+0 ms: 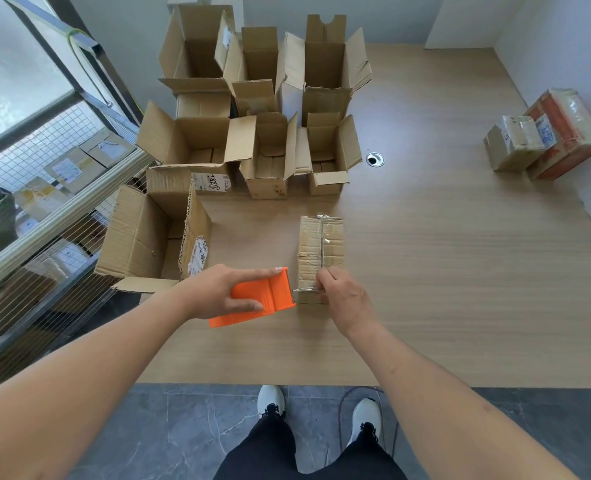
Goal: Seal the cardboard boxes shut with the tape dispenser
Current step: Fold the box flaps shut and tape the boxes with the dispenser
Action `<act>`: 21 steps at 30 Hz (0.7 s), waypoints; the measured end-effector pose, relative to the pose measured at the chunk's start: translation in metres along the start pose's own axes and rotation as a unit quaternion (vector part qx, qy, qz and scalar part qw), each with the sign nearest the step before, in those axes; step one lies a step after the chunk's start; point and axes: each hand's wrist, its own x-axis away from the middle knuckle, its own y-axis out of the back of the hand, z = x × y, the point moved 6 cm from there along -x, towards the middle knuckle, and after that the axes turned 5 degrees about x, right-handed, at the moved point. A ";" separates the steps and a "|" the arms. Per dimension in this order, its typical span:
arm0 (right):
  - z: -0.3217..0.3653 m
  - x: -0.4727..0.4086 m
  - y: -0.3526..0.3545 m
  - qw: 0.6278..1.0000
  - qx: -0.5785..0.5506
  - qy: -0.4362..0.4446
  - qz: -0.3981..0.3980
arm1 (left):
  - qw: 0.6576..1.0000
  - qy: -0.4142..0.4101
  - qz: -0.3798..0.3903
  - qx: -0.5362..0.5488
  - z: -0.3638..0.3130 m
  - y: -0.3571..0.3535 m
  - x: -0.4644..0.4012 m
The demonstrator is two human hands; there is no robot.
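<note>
A small closed cardboard box (321,247) lies on the wooden table (443,271) in front of me, with clear tape along its top seam. My left hand (225,292) grips an orange tape dispenser (270,299) just left of the box's near end. A short strip of clear tape (304,290) runs from the dispenser to the box. My right hand (339,292) rests on the box's near end, its curled fingers pinching that tape.
Several open cardboard boxes (252,116) stand at the table's back left, one large one (148,244) close to my left arm. Two taped boxes (543,136) sit at the far right. A cable hole (374,159) is in the tabletop. A wire shelf (45,188) stands left.
</note>
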 end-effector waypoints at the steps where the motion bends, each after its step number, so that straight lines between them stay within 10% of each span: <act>1: 0.000 -0.001 0.001 1.000 0.003 0.001 0.008 | 1.000 0.002 0.006 -0.001 0.001 0.001 0.001; 21: 0.019 -0.021 0.004 0.990 0.037 -0.107 0.082 | 0.989 0.111 0.010 -0.100 -0.004 -0.026 -0.044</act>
